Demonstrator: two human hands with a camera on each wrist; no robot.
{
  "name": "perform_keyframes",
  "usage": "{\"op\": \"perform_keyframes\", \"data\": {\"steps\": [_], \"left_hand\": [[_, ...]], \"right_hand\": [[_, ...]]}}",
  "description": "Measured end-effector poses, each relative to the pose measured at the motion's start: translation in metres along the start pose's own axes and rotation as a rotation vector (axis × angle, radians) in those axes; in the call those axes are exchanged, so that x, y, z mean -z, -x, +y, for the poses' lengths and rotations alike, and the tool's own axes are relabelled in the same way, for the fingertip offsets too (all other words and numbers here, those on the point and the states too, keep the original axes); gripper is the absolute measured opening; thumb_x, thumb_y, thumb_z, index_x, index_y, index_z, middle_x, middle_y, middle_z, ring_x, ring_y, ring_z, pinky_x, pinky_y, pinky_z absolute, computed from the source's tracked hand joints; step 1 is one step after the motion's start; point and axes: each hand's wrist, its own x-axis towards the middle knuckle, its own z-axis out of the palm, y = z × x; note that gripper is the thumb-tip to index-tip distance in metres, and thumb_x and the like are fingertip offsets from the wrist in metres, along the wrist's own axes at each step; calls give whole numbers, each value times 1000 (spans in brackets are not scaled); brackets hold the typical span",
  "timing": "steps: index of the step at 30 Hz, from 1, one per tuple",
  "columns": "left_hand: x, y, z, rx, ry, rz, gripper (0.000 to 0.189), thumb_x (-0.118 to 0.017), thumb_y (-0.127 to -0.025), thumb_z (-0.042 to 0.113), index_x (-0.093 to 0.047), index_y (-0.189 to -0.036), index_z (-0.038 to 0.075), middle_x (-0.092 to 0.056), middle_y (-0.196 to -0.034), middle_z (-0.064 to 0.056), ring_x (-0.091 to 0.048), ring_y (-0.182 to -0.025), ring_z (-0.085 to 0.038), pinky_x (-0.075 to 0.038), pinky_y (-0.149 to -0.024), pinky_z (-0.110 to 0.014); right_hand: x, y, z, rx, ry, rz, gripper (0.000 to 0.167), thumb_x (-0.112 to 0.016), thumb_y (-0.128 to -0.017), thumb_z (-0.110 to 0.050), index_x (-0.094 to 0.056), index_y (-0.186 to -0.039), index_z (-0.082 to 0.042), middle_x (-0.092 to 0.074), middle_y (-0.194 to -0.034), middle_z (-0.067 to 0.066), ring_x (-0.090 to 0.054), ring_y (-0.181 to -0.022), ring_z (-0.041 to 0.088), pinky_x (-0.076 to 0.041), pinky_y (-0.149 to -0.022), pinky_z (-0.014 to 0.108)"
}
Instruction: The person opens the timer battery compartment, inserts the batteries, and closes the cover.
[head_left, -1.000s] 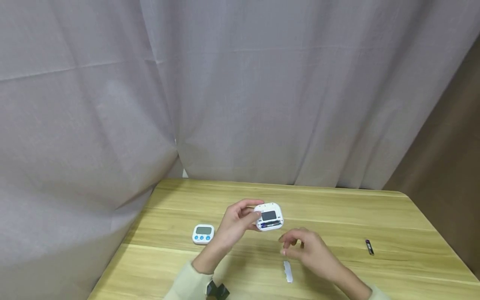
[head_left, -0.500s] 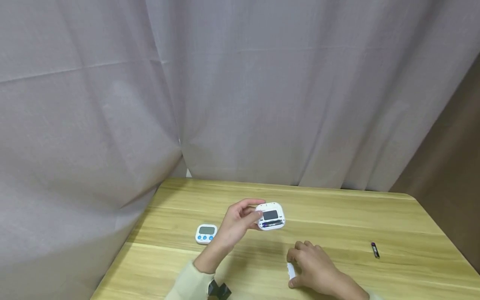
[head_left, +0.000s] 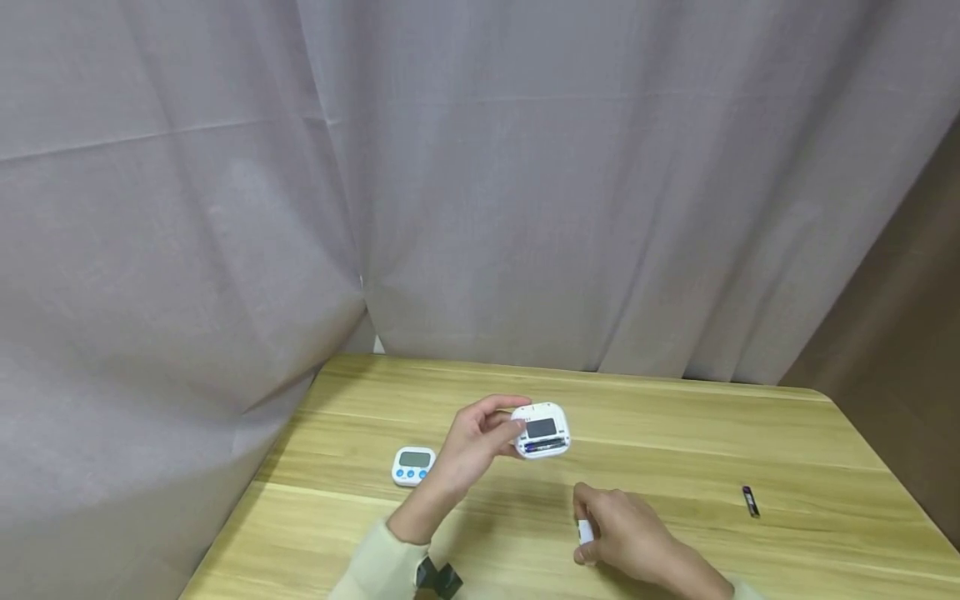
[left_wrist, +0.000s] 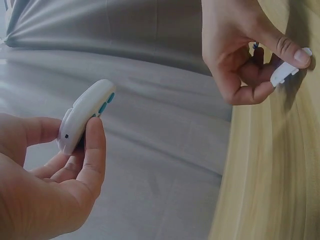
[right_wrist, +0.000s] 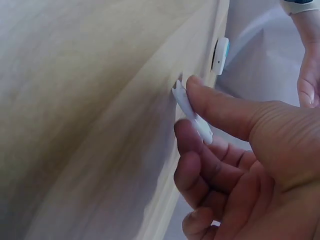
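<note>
My left hand (head_left: 472,450) grips a white digital timer (head_left: 542,431) above the table, its back turned towards me. The timer's battery bay is uncovered and a battery (head_left: 544,446) lies in it. In the left wrist view the held timer (left_wrist: 85,117) shows its edge and blue buttons. Low over the table to the right, my right hand (head_left: 626,533) pinches a small white battery cover (head_left: 585,532) between thumb and fingers. The right wrist view shows this cover (right_wrist: 187,107) tilted, with small tabs along it.
A second white timer (head_left: 413,466) with blue buttons lies face up on the wooden table (head_left: 675,433), left of my left forearm. A loose battery (head_left: 750,502) lies at the right. Grey curtain (head_left: 480,208) hangs behind the table.
My right hand has come down to the white battery cover on the table and taken it between thumb and fingers. The left hand holds the timer almost unmoved.
</note>
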Motion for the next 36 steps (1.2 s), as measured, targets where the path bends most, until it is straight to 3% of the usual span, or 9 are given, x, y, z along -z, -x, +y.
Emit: {"op": "perform_keyframes", "data": {"steps": [7, 13, 19, 22, 28, 36], "left_hand": [[4, 3, -1, -12, -6, 6, 38, -66, -99, 4, -64, -135, -6, -75, -115, -26, -75, -87, -15, -66, -78, -31], [11, 6, 0, -8, -19, 29, 38, -66, -99, 4, -64, -136, -5, -75, -114, -26, -74, -85, -15, -66, -77, -31], [12, 3, 0, -19, -23, 20, 40, -66, -99, 2, -63, -138, -5, -75, -115, -27, -75, -86, -14, -67, -77, -32], [11, 3, -1, -22, -20, 21, 40, -67, -98, 2, -63, -137, -7, -75, -114, -27, -75, -87, -15, -67, -78, -33], [8, 2, -2, -34, -18, 17, 39, -67, -99, 3, -63, -137, -6, -75, -114, -27, -75, -88, -15, -67, -80, -35], [9, 4, 0, -21, -20, 32, 38, -66, -98, 2, -66, -136, -1, -76, -113, -23, -76, -87, -16, -67, -80, -35]], "right_hand": [[1, -5, -4, 13, -222, -18, 32, -89, -82, -12, -58, -90, -17, -56, -65, -13, -47, -55, -2, -40, -47, 16], [10, -15, -13, 8, -547, 63, 27, -83, -88, -7, -59, -99, -4, -61, -68, -4, -49, -58, 0, -43, -51, 17], [29, -17, -31, -75, -875, 139, 33, -78, -92, -5, -53, -109, 7, -74, -78, 1, -66, -69, 10, -54, -60, 22], [35, -18, -42, -116, -961, 183, 29, -77, -93, -4, -54, -109, 3, -74, -80, -2, -65, -69, 9, -53, -61, 21], [40, -21, -59, -177, -1067, 283, 27, -77, -91, -2, -56, -109, -2, -76, -86, 3, -65, -72, 11, -60, -71, 25], [38, -30, -67, -176, -1093, 380, 29, -78, -91, -1, -56, -111, 0, -78, -83, 4, -63, -66, 12, -52, -63, 21]]}}
